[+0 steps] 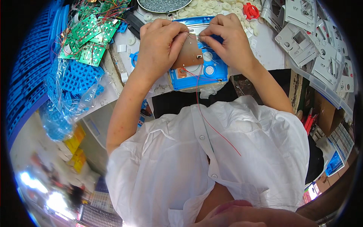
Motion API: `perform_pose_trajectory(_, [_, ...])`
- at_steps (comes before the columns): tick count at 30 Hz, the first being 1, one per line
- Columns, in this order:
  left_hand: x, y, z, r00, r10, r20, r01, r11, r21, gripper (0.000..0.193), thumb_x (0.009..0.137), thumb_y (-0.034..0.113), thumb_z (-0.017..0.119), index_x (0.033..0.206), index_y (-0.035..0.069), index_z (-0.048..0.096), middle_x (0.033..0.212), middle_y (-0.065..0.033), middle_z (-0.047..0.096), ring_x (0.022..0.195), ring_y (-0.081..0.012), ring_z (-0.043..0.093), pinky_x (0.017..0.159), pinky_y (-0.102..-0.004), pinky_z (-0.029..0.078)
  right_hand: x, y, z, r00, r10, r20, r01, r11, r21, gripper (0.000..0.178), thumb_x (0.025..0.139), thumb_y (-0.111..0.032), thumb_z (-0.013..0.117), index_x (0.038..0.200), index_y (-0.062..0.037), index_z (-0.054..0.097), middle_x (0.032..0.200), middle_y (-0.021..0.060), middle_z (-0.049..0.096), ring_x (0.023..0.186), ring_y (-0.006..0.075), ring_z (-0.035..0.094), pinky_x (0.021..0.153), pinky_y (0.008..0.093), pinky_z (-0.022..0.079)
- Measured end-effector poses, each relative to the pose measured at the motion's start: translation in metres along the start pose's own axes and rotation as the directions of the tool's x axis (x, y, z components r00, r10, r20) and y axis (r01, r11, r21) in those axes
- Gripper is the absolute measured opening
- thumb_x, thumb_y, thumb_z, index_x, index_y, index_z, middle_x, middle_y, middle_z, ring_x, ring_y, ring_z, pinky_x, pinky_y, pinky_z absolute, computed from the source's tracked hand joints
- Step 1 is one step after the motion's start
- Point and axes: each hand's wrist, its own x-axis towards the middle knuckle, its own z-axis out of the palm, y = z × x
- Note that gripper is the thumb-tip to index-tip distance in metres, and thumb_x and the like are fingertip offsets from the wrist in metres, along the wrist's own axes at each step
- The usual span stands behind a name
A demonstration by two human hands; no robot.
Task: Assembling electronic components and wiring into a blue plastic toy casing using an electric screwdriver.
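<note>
A blue plastic casing (181, 84) lies in front of me at the table's near edge. Over it sits a brown circuit board (189, 56), with a small switch near its right side. My left hand (162, 45) is closed at the board's upper left, thumb and fingers pinching thin wire. My right hand (229, 42) is closed just to the right, its fingertips pinching the same thin reddish wire (193, 36) at the board's top edge. A long red wire (215, 129) trails from the casing down over my white shirt. The fingertips partly hide the wire ends.
Green circuit boards (92, 53) with wires are heaped at the far left, above a bag of blue plastic parts (77, 81). Small cream-coloured round parts (204, 7) and a red plastic part (250, 11) lie at the back. White panels (325, 56) fill a clear bin (317, 83) on the right.
</note>
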Motion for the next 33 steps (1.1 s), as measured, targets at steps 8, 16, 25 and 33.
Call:
perform_pose_trajectory(8, [-0.007, -0.002, 0.003, 0.999, 0.012, -0.031, -0.014, 0.998, -0.056, 0.014, 0.093, 0.015, 0.067, 0.104, 0.011, 0.074, 0.101, -0.0032, 0.073, 0.100, -0.0253, 0.064, 0.094, -0.0409, 0.042, -0.001, -0.004, 0.004, 0.999, 0.010, -0.040, -0.011, 1.000, -0.007, 0.009, 0.083, -0.012, 0.079, 0.090, -0.0082, 0.077, 0.090, 0.0033, 0.062, 0.093, 0.0239, 0.051, 0.083, 0.0346, 0.044])
perform_pose_trajectory(16, [-0.008, -0.003, 0.005, 0.998, 0.034, -0.054, -0.036, 0.999, -0.037, 0.013, 0.091, 0.014, 0.069, 0.103, 0.011, 0.074, 0.103, -0.0012, 0.075, 0.102, -0.0239, 0.064, 0.096, -0.0400, 0.041, 0.014, 0.002, 0.000, 0.986, 0.015, -0.166, 0.037, 0.951, 0.308, 0.014, 0.085, -0.014, 0.078, 0.096, -0.0071, 0.074, 0.088, 0.0048, 0.066, 0.087, 0.0243, 0.059, 0.085, 0.0341, 0.045])
perform_pose_trajectory(25, [-0.005, 0.003, 0.003, 0.995, 0.080, 0.058, -0.084, 0.993, 0.082, 0.012, 0.091, 0.018, 0.070, 0.102, 0.015, 0.072, 0.105, 0.0035, 0.075, 0.106, -0.0229, 0.061, 0.098, -0.0464, 0.035, 0.022, -0.023, -0.004, 0.932, -0.222, 0.285, 0.343, 0.791, -0.507, 0.012, 0.075, -0.014, 0.073, 0.086, -0.0115, 0.069, 0.082, 0.0043, 0.067, 0.090, 0.0237, 0.065, 0.094, 0.0412, 0.045])
perform_pose_trajectory(33, [-0.009, -0.002, 0.006, 0.996, 0.070, 0.053, -0.071, 0.997, 0.008, 0.015, 0.092, 0.018, 0.069, 0.106, 0.018, 0.074, 0.102, 0.0039, 0.074, 0.107, -0.0234, 0.059, 0.100, -0.0490, 0.033, 0.021, -0.004, -0.029, 0.918, -0.214, 0.334, 0.216, 0.976, 0.034, 0.013, 0.075, -0.010, 0.079, 0.088, -0.0088, 0.076, 0.084, 0.0058, 0.065, 0.087, 0.0258, 0.062, 0.085, 0.0389, 0.049])
